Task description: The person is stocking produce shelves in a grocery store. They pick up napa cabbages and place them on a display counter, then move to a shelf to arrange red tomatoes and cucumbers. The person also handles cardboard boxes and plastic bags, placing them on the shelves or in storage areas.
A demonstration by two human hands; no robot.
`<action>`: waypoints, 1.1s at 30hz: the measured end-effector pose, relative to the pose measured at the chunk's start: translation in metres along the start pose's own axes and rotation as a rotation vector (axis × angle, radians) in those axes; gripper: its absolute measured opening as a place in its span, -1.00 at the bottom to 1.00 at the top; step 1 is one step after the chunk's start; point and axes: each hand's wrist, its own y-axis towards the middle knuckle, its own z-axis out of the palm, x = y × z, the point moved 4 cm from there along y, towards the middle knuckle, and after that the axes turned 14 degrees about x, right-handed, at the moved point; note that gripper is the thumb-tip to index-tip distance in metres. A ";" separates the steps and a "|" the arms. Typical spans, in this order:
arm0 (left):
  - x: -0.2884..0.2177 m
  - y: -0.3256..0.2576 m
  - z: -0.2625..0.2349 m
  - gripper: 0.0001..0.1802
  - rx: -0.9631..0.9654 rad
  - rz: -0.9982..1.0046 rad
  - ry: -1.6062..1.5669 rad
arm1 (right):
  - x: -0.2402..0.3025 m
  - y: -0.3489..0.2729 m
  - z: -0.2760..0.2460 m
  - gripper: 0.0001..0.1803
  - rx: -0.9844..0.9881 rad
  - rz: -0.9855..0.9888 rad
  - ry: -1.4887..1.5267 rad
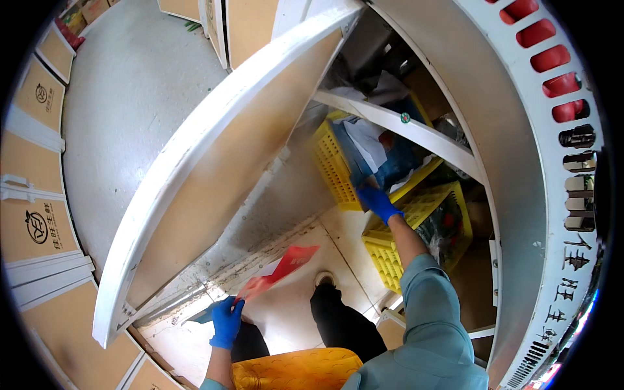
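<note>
My left hand (226, 322), in a blue glove, is closed on a thin red sheet (281, 272) with a pale patch, held out low over the floor. A dark blue-grey piece (203, 316) shows beside that hand; whether I hold it too is unclear. My right hand (378, 201), also gloved in blue, reaches to the near side of a yellow crate (333, 166). Its fingers look bent at a blue plastic bag (398, 164) in the crate, and what they grip is hidden. White paper (365, 140) lies on the bag.
A second yellow crate (383, 257) with bagged goods stands nearer me. A white bar (403, 123) crosses above the crates. A white-edged tan panel (214, 156) slants at the left, and a curved metal counter (507, 130) rises at the right. Tan cabinets (39, 162) line the far left.
</note>
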 end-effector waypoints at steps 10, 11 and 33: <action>-0.009 0.024 0.039 -0.72 0.010 0.016 -0.028 | -0.105 0.009 0.073 -0.44 0.357 0.690 0.714; -0.011 0.027 0.045 -0.72 0.016 0.032 -0.019 | -0.112 0.009 0.081 -0.41 0.406 0.819 0.652; -0.039 0.026 0.049 -0.76 0.017 -0.035 -0.084 | -0.096 -0.007 0.014 -0.59 0.114 0.489 0.482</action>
